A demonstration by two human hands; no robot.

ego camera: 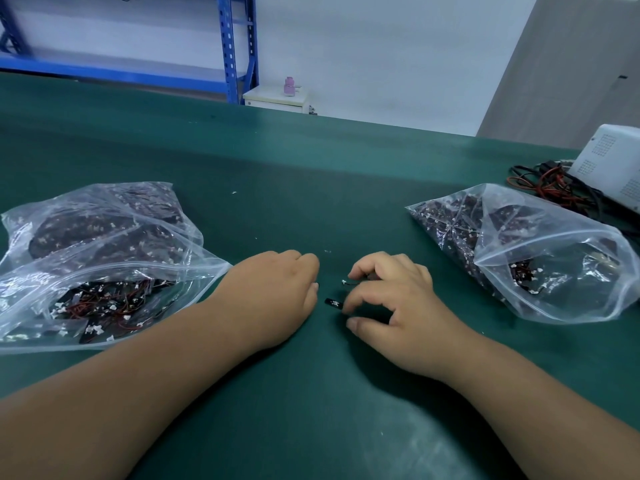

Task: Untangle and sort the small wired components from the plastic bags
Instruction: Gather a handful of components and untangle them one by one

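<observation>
Two clear zip bags of small black parts with red and black wires and white plugs lie on the green mat: a left bag (104, 258) and a right bag (540, 258). Between them my right hand (398, 303) pinches a small wired component (334, 302), its black tab near my fingertips and its white plug (344, 282) sticking out to the left. My left hand (277, 292) rests on the mat just left of it, fingers curled under; whether they hold anything is hidden.
A white perforated box (613, 164) stands at the far right with a tangle of red and black cables (554, 188) beside it. Blue shelving (239, 46) and a small white cabinet (277, 98) stand beyond the table's far edge.
</observation>
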